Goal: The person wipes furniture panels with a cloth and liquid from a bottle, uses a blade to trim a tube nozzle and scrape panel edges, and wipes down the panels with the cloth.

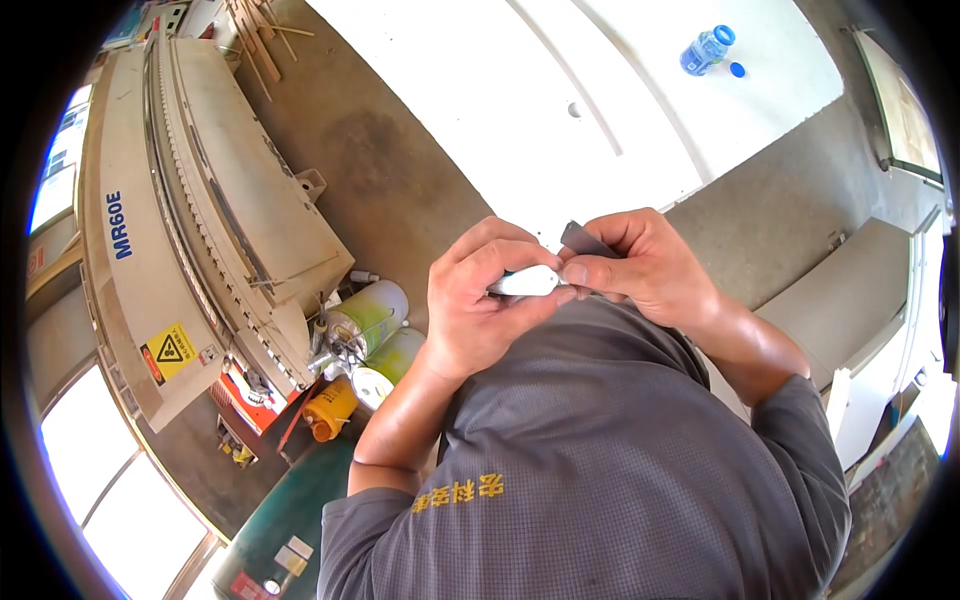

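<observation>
My left hand [485, 290] is closed around a small white object [530, 281] with a rounded end and a dark teal patch. Most of it is hidden by the fingers, so its kind is unclear. Close beside it, my right hand [645, 265] pinches near the object's end. A flat dark grey strip [585, 240] sticks out between the thumb and fingers of that hand. Both hands meet in front of my grey shirt, near the corner of a white panel [480, 100].
On the panel stand a blue plastic bottle [705, 50] and a separate blue cap [737, 70]. To the left is a long machine marked MR60E [118, 225], with gas cylinders [368, 310] and a yellow container [330, 408] beside it. Wood strips [258, 45] lie beyond.
</observation>
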`<state>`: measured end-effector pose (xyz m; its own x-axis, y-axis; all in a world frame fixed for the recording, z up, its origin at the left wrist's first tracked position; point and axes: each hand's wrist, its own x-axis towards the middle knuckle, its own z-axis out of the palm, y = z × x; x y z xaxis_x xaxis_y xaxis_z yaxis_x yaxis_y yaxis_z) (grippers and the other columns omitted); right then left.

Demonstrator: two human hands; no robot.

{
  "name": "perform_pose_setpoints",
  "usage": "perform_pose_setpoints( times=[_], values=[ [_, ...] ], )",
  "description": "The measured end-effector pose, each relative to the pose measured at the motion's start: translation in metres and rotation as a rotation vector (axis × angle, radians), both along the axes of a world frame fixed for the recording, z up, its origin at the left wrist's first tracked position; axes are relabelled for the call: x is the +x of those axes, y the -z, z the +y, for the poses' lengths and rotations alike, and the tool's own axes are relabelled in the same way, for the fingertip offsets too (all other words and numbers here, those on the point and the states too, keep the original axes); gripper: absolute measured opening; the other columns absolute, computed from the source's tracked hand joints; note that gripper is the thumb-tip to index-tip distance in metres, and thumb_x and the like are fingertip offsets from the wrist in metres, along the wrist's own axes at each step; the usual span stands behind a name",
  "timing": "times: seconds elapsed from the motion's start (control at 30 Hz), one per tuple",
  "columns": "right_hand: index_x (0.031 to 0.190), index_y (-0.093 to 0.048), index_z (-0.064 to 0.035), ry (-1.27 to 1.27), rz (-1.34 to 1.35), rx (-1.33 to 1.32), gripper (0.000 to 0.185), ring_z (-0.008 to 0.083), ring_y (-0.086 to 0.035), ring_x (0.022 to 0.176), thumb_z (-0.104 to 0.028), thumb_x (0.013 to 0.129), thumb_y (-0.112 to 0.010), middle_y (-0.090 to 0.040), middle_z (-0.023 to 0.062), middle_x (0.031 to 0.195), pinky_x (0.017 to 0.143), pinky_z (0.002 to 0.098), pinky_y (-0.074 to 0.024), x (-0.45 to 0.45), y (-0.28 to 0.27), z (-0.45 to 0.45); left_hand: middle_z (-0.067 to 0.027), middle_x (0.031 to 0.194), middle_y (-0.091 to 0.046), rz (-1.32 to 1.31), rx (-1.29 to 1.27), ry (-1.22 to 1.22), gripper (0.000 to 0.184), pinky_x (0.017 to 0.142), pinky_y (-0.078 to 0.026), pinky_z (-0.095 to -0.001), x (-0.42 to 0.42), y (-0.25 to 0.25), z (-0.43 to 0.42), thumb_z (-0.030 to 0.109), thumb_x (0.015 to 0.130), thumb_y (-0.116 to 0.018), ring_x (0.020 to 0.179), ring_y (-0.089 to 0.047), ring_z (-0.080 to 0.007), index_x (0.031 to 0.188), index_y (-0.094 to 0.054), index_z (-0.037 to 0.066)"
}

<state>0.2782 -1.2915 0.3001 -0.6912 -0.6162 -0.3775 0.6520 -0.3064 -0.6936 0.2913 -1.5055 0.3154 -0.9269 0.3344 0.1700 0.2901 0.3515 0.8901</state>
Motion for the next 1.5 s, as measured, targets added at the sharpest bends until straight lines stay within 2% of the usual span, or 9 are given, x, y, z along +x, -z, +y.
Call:
perform_pose_setpoints(
  times=[0.23,0.27,0.33,0.4,0.43,0.5,0.7,0.87,1.5],
  values=[
    [0.111,-0.07,0.0023,0.046,0.032,0.109,0.031,0.0019,-0.044,0.061,-0.021,0.103,-0.051,-0.068,0.003,0.084,0.054,0.0208,-0.0357,0.003,0.01,0.01,-0.0051,0.084,-0.066,-0.242,0.104,-0.079,0.019,0.067,-0.048,-0.0266,0.004,0.001,-0.014,0.001,0.072,-0.081,0.077,-0.063,-0.0138,0.086,-0.069,0.003],
    [0.118,-0.068,0.0024,0.019,0.13,0.268,0.036,0.002,-0.045,0.064,-0.021,0.104,-0.045,-0.067,0.0021,0.084,0.057,0.0206,-0.0374,0.0,0.019,0.018,-0.0043,0.084,-0.065,-0.307,0.138,-0.089,0.017,0.068,-0.046,-0.0258,0.005,0.006,-0.018,0.0,0.073,-0.079,0.076,-0.059,-0.0116,0.086,-0.067,0.003],
    [0.121,-0.066,0.0004,0.191,0.423,0.535,0.029,0.0079,-0.053,0.071,-0.017,0.102,-0.052,-0.067,0.0017,0.083,0.069,0.0258,-0.0462,-0.002,0.08,0.031,-0.0041,0.084,-0.065,-0.383,0.151,-0.124,0.017,0.069,-0.046,-0.0255,0.008,0.02,-0.024,0.0,0.074,-0.078,0.076,-0.058,-0.011,0.086,-0.067,0.002],
    [0.121,-0.068,-0.0085,0.179,0.357,0.923,0.026,0.0128,-0.062,0.081,-0.016,0.097,-0.062,-0.071,0.0062,0.086,0.074,0.0311,-0.0493,-0.012,0.121,0.052,-0.0013,0.084,-0.065,-0.475,0.085,-0.153,0.013,0.069,-0.045,-0.0233,0.009,0.047,-0.032,0.002,0.079,-0.077,0.076,-0.056,-0.0082,0.086,-0.067,0.002],
    [0.119,-0.068,-0.01,0.069,0.435,1.19,0.027,0.019,-0.066,0.088,-0.016,0.093,-0.065,-0.073,0.0082,0.097,0.078,0.0338,-0.0518,-0.018,0.151,0.063,-0.0013,0.084,-0.065,-0.501,0.098,-0.152,0.013,0.069,-0.045,-0.0233,0.013,0.066,-0.032,0.002,0.079,-0.077,0.076,-0.056,-0.0082,0.086,-0.067,0.002],
    [0.115,-0.069,-0.0103,0.046,0.689,1.363,0.026,0.0249,-0.066,0.091,-0.016,0.091,-0.067,-0.072,0.0069,0.109,0.08,0.0369,-0.0541,-0.019,0.198,0.077,0.0019,0.083,-0.065,-0.814,0.139,-0.27,0.011,0.069,-0.045,-0.0213,0.022,0.111,-0.031,0.005,0.083,-0.077,0.076,-0.055,-0.0055,0.088,-0.067,0.002],
    [0.109,-0.07,-0.0095,0.055,0.907,1.403,0.022,0.0247,-0.066,0.093,-0.011,0.087,-0.069,-0.071,0.0043,0.114,0.081,0.0377,-0.0554,-0.034,0.277,0.081,0.0052,0.078,-0.062,-1.024,0.036,-0.174,0.015,0.065,-0.044,-0.0223,0.037,0.227,-0.009,0.012,0.084,-0.078,0.072,-0.051,-0.0034,0.092,-0.07,0.002],
    [0.108,-0.07,-0.0087,0.061,0.883,1.389,0.022,0.0238,-0.066,0.094,-0.009,0.086,-0.071,-0.071,0.0021,0.115,0.077,0.0363,-0.0568,-0.052,0.298,0.083,-0.0048,0.078,-0.062,-1.058,-0.057,-0.098,0.023,0.064,-0.046,-0.0287,0.02,0.279,0.015,0.015,0.08,-0.08,0.068,-0.053,-0.0116,0.091,-0.069,-0.002],
    [0.105,-0.072,-0.0092,0.048,0.902,1.332,0.021,0.0225,-0.067,0.097,-0.009,0.085,-0.073,-0.07,0.001,0.116,0.078,0.0332,-0.0576,-0.061,0.298,0.082,0.0,0.078,-0.064,-1.073,-0.073,-0.035,0.014,0.067,-0.046,-0.0252,0.011,0.317,0.014,0.011,0.082,-0.078,0.073,-0.054,-0.0072,0.088,-0.07,0.001]
  ],
)
